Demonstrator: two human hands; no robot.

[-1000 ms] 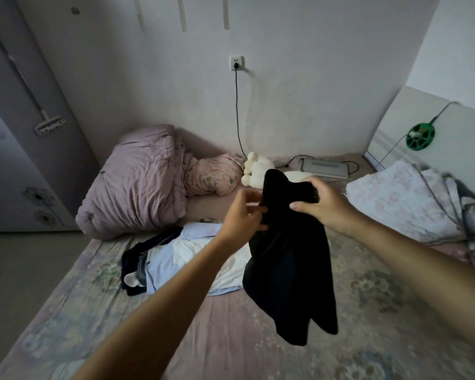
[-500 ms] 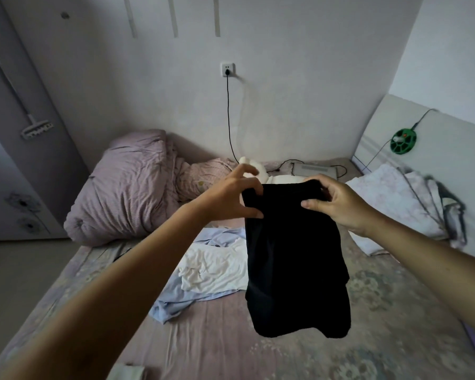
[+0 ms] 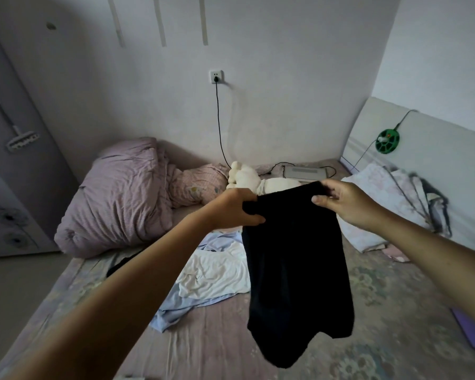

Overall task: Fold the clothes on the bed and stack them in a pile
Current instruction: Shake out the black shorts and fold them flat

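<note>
Both forearms reach forward over the bed (image 3: 203,344), whose pale floral sheet fills the near ground. Between the hands hangs a black garment (image 3: 296,275), held up by its top edge and clear of the mattress, its lower hem drooping to an uneven point on the near side. The left hand (image 3: 235,208) grips the garment's upper left corner, fingers curled over the cloth and thumb underneath. The right hand (image 3: 343,201) pinches the upper right corner, thumb on the near face and fingers behind the edge. The top edge runs taut between the two grips, the right end sitting slightly higher than the left.

Just behind and to the left of the hanging cloth, a crumpled white garment (image 3: 217,272) lies on top of a light blue garment (image 3: 176,305), both on the sheet. A dark piece of cloth (image 3: 121,266) shows past the left forearm. Farther back sit a bunched pink striped duvet (image 3: 118,198), a patterned pillow (image 3: 200,185) and a cream plush toy (image 3: 247,176). On the right lies a folded floral blanket (image 3: 381,193). On the far wall a socket (image 3: 216,76) holds a black cable.
</note>
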